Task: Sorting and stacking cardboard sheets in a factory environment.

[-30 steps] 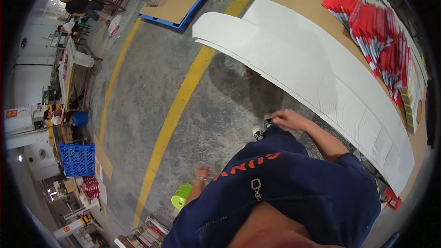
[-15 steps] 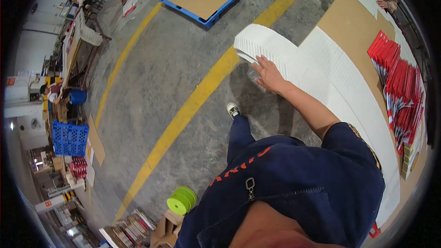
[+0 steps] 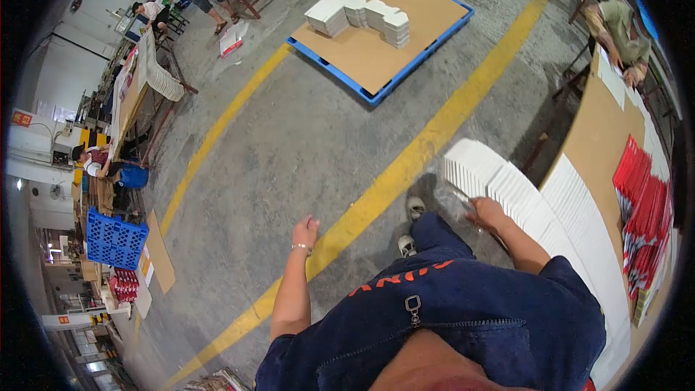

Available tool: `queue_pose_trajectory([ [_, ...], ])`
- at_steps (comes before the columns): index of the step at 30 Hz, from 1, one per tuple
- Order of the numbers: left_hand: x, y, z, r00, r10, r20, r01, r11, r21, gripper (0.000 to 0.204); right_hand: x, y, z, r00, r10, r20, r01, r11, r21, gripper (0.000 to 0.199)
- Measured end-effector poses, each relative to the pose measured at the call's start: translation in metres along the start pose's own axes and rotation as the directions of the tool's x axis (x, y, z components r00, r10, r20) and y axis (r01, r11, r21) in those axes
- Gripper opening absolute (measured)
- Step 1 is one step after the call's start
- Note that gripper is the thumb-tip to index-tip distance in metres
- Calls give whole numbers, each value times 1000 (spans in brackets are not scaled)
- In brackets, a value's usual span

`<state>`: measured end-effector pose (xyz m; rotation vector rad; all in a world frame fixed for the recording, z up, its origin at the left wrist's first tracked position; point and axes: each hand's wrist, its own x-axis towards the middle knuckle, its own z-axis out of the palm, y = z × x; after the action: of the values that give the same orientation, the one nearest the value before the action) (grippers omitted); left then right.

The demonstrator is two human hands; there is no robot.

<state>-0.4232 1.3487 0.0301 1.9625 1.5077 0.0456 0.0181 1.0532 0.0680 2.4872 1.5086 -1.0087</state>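
My left hand [image 3: 305,233], with a bracelet at the wrist, is held out over the floor. Its fingers are curled in, and nothing shows in them. My right hand [image 3: 488,214] is beside the curved end of a long fanned row of white folded sheets [image 3: 510,185] on the table at my right. Its fingers are closed at a crumpled piece of clear plastic film [image 3: 454,201] that hangs by the row's end. The fingertips are partly hidden.
Red packets [image 3: 641,199] lie fanned on the brown table [image 3: 597,127], where a co-worker [image 3: 624,36] works at the far end. Ahead, a blue pallet [image 3: 371,95] carries stacked white pieces [image 3: 355,14]. Blue crates [image 3: 116,237] and other workers are at left.
My left hand has come into view. My right hand has moved back from the row's end, and clear film now shows by it. The view has shifted, bringing more of the pallet and co-worker into sight.
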Motion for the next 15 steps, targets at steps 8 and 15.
queue_pose_trajectory([
  [8,138,-12,49,819,404,407,-500,851,160,43,153,-29,-39,988,-60,143,59,998,15,53],
  [15,146,-100,93,865,208,457,-155,976,-150,34,321,-44,-142,969,-238,71,225,962,155,56],
])
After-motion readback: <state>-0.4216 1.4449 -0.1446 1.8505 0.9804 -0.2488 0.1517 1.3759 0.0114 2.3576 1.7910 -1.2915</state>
